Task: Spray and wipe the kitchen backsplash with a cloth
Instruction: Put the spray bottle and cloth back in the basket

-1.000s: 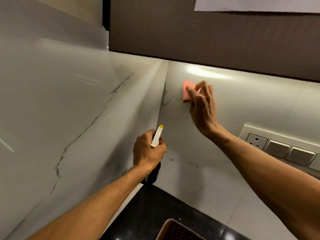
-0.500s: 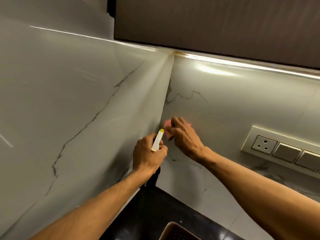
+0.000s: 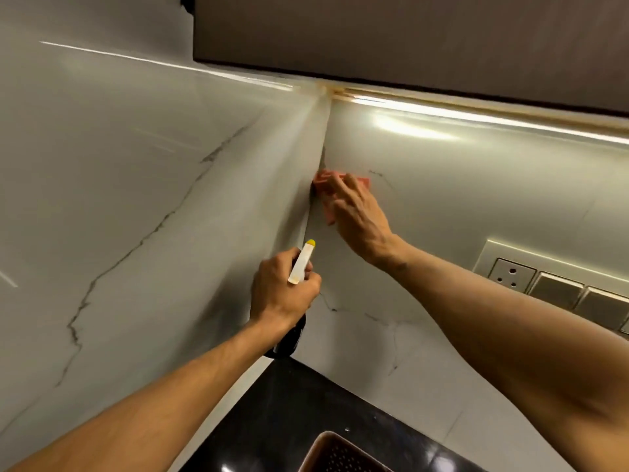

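1. Backsplash of pale marble with dark veins fills the head view; two panels meet in a vertical corner, under a dark upper cabinet with a bright light strip along its lower edge.
2. Right hand lies flat with fingers spread, pressing a pink cloth against the right panel, tight beside the corner seam and in its upper half. The cloth shows above and left of the fingers.
3. Left hand is clenched around a spray bottle, lower down and just in front of the corner; the white nozzle with its yellow tip points up toward the cloth, and the dark body hangs below the fist.
4. A switch and socket plate sits on the right panel, well apart from the cloth.
5. Below lies a black countertop, with a brown perforated basket at the bottom edge.
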